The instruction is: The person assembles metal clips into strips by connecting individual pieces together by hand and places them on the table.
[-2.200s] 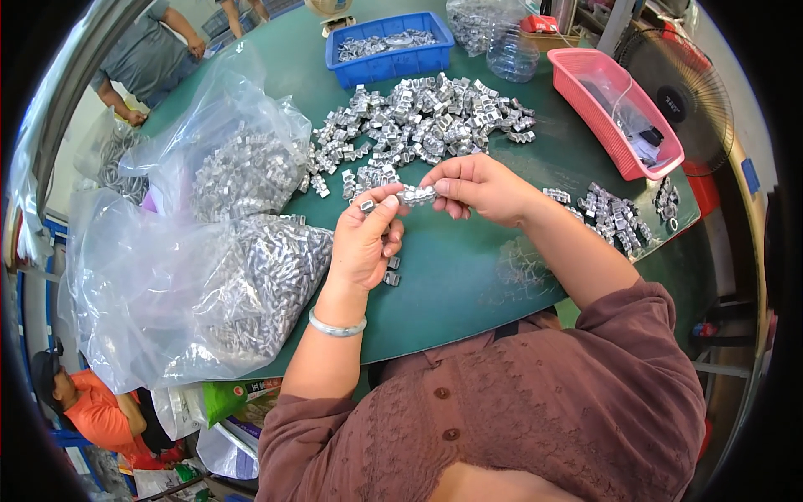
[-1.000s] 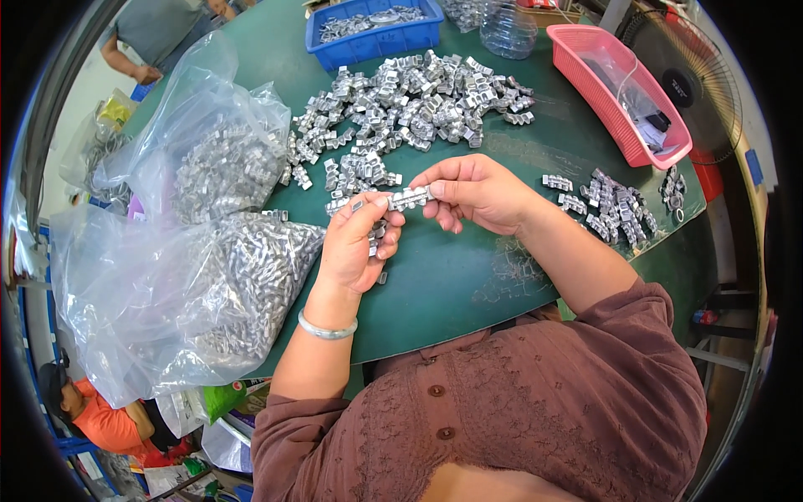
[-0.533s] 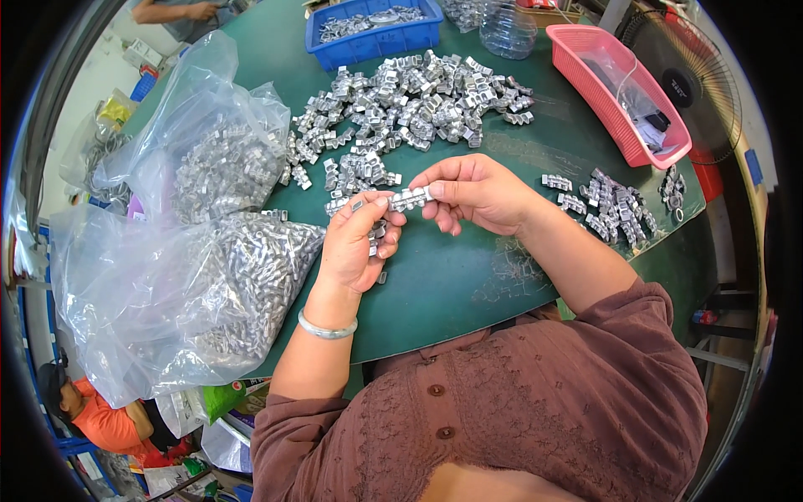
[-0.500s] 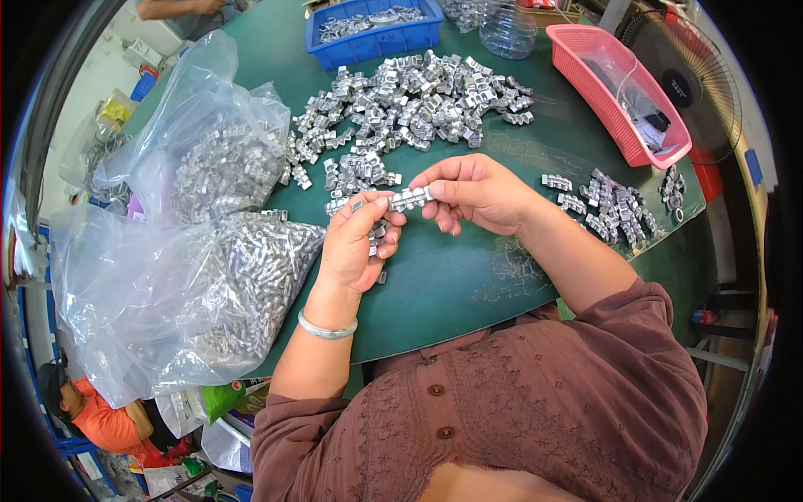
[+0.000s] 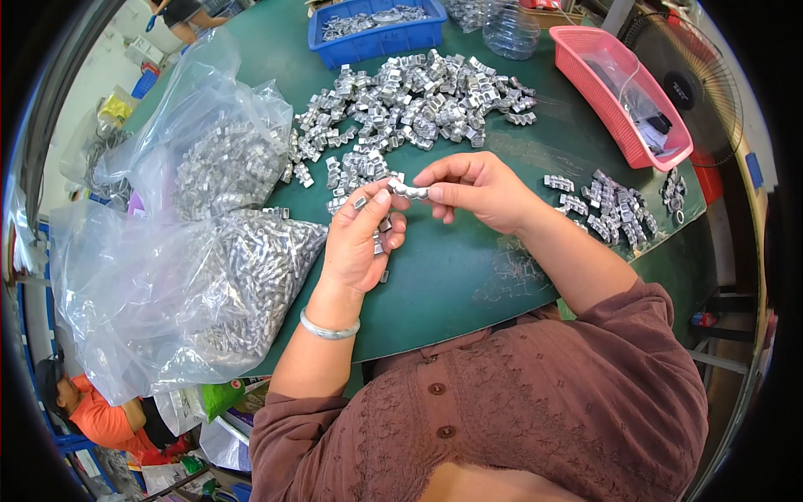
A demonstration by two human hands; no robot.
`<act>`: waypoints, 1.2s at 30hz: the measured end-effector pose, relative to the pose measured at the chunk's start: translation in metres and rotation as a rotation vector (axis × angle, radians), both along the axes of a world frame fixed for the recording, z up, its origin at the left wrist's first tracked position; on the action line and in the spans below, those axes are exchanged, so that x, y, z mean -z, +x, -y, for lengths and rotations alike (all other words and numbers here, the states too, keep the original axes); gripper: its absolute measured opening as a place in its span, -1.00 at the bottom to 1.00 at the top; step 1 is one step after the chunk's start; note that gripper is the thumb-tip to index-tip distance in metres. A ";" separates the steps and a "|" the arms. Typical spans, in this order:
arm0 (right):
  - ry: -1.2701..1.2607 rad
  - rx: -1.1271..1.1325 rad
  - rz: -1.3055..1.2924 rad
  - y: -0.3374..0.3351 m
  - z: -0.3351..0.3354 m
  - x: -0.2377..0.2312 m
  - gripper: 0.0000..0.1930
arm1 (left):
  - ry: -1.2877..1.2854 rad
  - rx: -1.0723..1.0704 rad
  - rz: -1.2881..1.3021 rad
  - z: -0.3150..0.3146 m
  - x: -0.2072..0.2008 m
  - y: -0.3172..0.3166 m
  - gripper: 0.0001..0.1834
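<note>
A short strip of joined silver metal links (image 5: 409, 192) is pinched between my two hands over the green table, curving slightly with its smooth rounded side showing. My left hand (image 5: 355, 247) grips its left end with thumb and forefinger. Several small loose metal links (image 5: 381, 241) are tucked in the same hand's curled fingers. On the strip's right end, my right hand (image 5: 481, 194) closes thumb and forefinger. Just beyond the hands spreads a large heap of similar silver link pieces (image 5: 427, 100). Link strips (image 5: 619, 205) lie in a smaller group off to the right.
Clear plastic bags (image 5: 167, 284) full of small metal parts cover the table's left side. At the back stands a blue bin (image 5: 376, 40) of parts. A pink basket (image 5: 611, 100) sits far right, beside a fan (image 5: 686, 88). A person in orange (image 5: 104, 414) is at lower left.
The strip has turned and bent from nearly straight into a slight curve, still held by both hands. At the far upper left, a person has shifted position.
</note>
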State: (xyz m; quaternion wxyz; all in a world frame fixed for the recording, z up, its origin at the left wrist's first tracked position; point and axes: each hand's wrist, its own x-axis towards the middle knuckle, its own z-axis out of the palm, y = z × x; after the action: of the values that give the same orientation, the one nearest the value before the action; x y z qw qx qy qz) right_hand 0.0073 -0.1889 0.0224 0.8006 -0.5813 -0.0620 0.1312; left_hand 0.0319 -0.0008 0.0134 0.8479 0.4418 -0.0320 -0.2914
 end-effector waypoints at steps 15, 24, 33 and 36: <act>-0.539 0.283 0.745 -0.004 -0.007 -0.006 -0.73 | -0.190 0.077 0.034 0.001 0.005 -0.003 -0.61; -1.385 0.741 0.789 0.043 0.033 0.014 -0.69 | -0.284 0.107 -0.024 0.000 0.011 0.001 -0.69; -1.368 0.654 0.724 0.044 0.037 0.013 -0.71 | -0.313 0.125 -0.121 -0.004 0.008 0.002 -0.69; -1.033 0.556 0.527 0.037 0.032 0.005 -0.78 | -0.287 0.112 -0.093 -0.005 0.008 0.004 -0.71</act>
State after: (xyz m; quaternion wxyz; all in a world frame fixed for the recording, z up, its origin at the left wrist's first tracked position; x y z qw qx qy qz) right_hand 0.0447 -0.2209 0.0178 0.3797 -0.8991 -0.0327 -0.2154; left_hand 0.0356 0.0039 0.0057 0.8853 0.2994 -0.0587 -0.3510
